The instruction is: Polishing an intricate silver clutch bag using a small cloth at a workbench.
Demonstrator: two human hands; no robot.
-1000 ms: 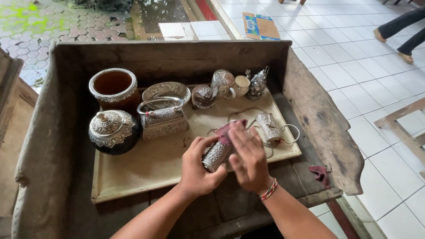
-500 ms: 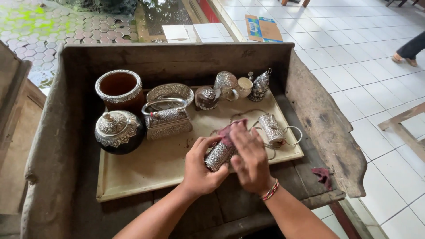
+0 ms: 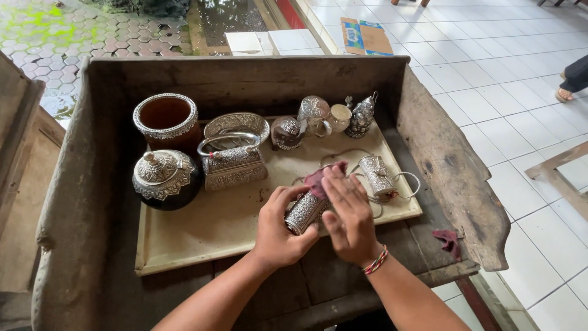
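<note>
Head view: just below the middle of the frame, the left hand [image 3: 278, 230] has its fingers closed around a small embossed silver cylinder [image 3: 304, 212], gripping its lower end over the front part of a pale tray [image 3: 202, 236]. The right hand [image 3: 347, 216] lies flat against the cylinder's right side, fingers held straight and together, pressing a dark red cloth [image 3: 316, 179] that shows above the fingertips. A beaded bracelet [image 3: 375, 261] circles the right wrist. Just right of the hands, a second cylinder [image 3: 376, 175] lies on the tray with a cord looped about it. In the left half of the tray stand an open pot [image 3: 166, 121], a lidded jar [image 3: 164, 178] and a silver basket [image 3: 233, 162]. Small silver pieces [image 3: 324, 116] line the tray's far edge. The tray rests in a worn wooden trough [image 3: 456, 178].
</note>
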